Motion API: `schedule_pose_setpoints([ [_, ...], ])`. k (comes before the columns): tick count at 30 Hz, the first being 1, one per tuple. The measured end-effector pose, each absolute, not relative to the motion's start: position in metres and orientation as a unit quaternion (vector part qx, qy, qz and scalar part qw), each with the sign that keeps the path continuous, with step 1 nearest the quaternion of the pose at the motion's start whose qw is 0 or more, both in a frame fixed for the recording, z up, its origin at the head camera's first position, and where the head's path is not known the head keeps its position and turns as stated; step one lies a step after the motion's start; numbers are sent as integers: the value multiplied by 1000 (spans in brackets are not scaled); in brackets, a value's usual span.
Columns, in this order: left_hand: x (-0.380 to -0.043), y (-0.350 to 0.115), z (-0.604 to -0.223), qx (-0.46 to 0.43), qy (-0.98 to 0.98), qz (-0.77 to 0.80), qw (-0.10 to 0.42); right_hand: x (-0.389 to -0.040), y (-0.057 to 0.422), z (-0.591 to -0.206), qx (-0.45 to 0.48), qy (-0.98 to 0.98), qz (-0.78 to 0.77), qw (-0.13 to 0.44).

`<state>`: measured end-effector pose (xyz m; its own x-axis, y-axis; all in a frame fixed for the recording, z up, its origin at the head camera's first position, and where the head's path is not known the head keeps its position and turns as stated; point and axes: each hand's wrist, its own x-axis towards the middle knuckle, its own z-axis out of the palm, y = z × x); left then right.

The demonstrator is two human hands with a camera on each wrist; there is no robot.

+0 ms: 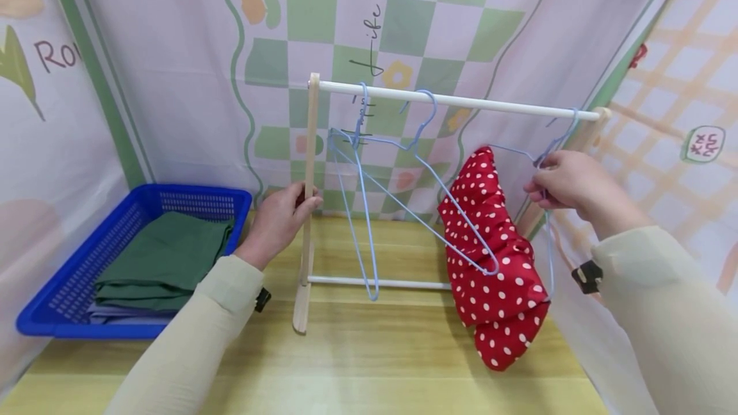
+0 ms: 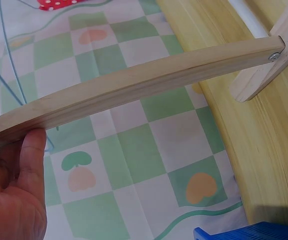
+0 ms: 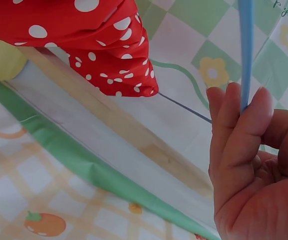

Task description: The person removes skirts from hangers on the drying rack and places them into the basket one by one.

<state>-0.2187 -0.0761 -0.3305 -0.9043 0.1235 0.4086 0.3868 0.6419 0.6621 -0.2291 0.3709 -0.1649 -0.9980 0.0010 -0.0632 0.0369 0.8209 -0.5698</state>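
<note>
My left hand [image 1: 279,219] grips the left wooden upright [image 1: 311,146] of a small clothes rack, thumb on the near side. In the left wrist view the hand [image 2: 16,185] is at the left edge, on that upright. My right hand [image 1: 576,184] pinches a blue wire hanger [image 1: 550,255] just below its hook, which sits over the white rail [image 1: 490,103] at the right end. From this hanger hangs a red cloth with white dots [image 1: 490,261], bunched up. In the right wrist view, fingertips [image 3: 258,107] close on the blue wire.
Two bare blue hangers, one left [image 1: 369,229] and one middle [image 1: 455,203], hang on the rail. A blue basket [image 1: 46,300] at the left holds folded green cloth [image 1: 161,261] over bluish cloth. Printed curtains surround the wooden table [image 1: 369,357].
</note>
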Motion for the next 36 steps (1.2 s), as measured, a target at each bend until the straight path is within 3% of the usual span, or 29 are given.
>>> schedule_pose_setpoints([
  [36, -218, -75, -331, -146, -889, -399, 173, -224, 331, -164, -45, 961, -270, 35],
])
